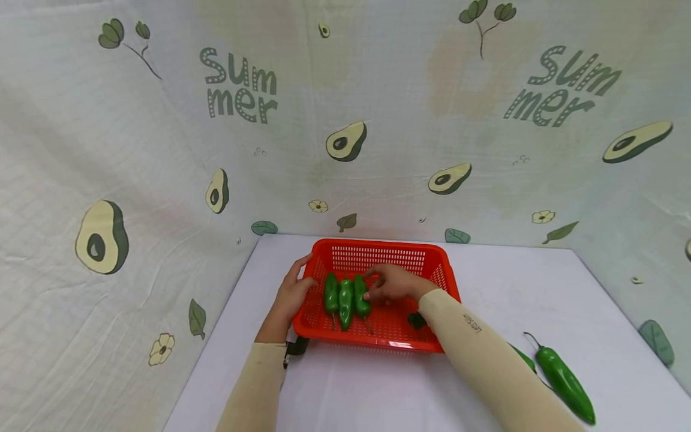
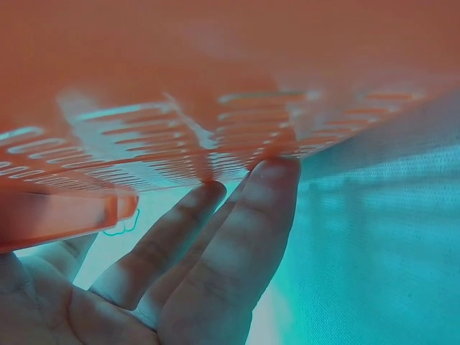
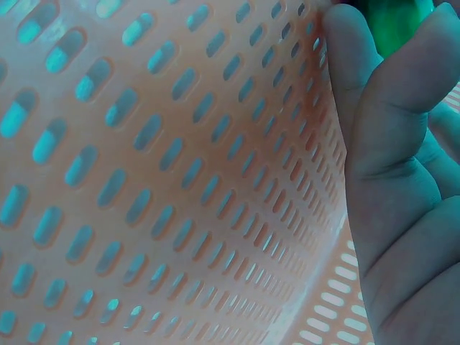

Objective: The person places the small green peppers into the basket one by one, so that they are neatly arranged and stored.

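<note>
A red perforated basket (image 1: 378, 342) stands on the table, with three green peppers side by side in its left half. My left hand (image 1: 291, 295) grips the basket's left rim, thumb over the edge; its fingers (image 2: 244, 244) lie against the outer wall in the left wrist view. Inside the basket, my right hand (image 1: 393, 282) holds the rightmost green pepper (image 1: 360, 291) between thumb and fingers. To its left lie the middle pepper (image 1: 346, 303) and the left pepper (image 1: 331, 294). Only part of the held pepper (image 3: 399, 25) shows in the right wrist view.
On the white table (image 1: 513, 276), right of the basket, lies another green pepper (image 1: 565, 384). Beside it one more pepper (image 1: 522, 356) is mostly hidden by the right forearm. A printed cloth (image 1: 388, 138) hangs behind and along the sides.
</note>
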A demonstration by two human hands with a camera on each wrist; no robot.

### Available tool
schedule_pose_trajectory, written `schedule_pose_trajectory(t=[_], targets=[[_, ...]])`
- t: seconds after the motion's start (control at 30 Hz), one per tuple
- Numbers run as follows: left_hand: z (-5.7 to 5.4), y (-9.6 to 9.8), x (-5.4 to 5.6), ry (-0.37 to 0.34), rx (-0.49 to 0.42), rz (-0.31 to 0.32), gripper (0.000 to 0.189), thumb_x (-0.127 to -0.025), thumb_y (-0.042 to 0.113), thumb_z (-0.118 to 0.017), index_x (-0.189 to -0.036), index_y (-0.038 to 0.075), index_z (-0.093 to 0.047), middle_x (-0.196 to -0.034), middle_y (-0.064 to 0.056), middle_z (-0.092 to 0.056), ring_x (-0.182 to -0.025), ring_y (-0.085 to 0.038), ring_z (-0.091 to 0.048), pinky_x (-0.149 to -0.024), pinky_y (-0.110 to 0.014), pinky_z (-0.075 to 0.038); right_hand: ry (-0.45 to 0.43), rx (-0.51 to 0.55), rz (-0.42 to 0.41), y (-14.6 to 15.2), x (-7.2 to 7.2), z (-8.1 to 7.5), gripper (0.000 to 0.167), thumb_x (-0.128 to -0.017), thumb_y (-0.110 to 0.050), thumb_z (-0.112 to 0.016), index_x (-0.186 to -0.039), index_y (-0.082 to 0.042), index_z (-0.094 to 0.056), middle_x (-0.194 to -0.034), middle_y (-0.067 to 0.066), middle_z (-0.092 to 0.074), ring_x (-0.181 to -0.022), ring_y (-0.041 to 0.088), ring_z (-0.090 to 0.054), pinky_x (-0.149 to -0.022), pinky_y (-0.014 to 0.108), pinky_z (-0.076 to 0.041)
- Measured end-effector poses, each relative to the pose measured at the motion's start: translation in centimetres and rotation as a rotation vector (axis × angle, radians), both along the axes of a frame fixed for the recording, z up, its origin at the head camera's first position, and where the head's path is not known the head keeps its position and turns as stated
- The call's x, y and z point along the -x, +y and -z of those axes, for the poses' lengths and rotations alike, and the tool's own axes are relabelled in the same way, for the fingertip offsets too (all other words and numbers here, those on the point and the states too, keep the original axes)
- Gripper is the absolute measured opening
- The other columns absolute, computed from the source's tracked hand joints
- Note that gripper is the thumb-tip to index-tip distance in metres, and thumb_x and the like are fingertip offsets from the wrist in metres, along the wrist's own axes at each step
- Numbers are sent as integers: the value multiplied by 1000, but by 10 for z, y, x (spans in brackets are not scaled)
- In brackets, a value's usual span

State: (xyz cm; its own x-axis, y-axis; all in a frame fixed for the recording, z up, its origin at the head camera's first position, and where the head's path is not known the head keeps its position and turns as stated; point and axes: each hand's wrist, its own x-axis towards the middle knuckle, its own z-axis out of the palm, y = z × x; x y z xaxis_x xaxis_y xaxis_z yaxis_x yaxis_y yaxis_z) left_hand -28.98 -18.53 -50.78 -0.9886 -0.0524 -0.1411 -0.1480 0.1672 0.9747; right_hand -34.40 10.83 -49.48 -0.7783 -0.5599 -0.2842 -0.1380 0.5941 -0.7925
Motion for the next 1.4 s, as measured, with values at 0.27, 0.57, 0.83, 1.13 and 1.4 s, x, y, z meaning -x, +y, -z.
schedule_pose_trajectory(t=[0.27,0.57,0.83,1.13,1.4], targets=[[-1,-1,-1,9,8,-2,64,-97,18,-57,-154,47,-48,-130,-18,-65,-109,-32,-69,-87,-46,-62,-15,-2,19,0,0,0,59,-91,-29,-84,-142,-10,-61,-96,3,-75,-82,24,-73,-73,38,-63],[0,0,-2,14,3,0,65,-96,17,-58,-154,45,-48,-132,-17,-64,-109,-33,-69,-85,-46,-63,-35,8,31,1,0,2,61,-90,-34,-84,-141,-11,-61,-96,4,-75,-84,27,-74,-74,39,-63],[-3,0,-4,13,-5,5,66,-96,18,-58,-156,42,-47,-135,-20,-63,-110,-33,-69,-85,-47,-63,-54,15,40,0,1,-1,66,-89,-35,-86,-143,-7,-60,-100,4,-76,-85,25,-75,-75,39,-63],[-1,0,-2,13,-19,12,66,-96,16,-58,-156,43,-48,-136,-20,-62,-111,-34,-68,-86,-47,-63,-61,-15,12,1,2,-7,71,-88,-35,-87,-146,-6,-57,-103,4,-76,-88,23,-75,-81,41,-62],[-3,0,-4,13,-2,18,66,-96,18,-58,-156,44,-47,-134,-19,-64,-108,-32,-69,-85,-46,-63,-2,-109,-46,6,1,-27,76,-88,-40,-85,-150,-7,-55,-108,2,-75,-95,22,-74,-90,43,-61]])
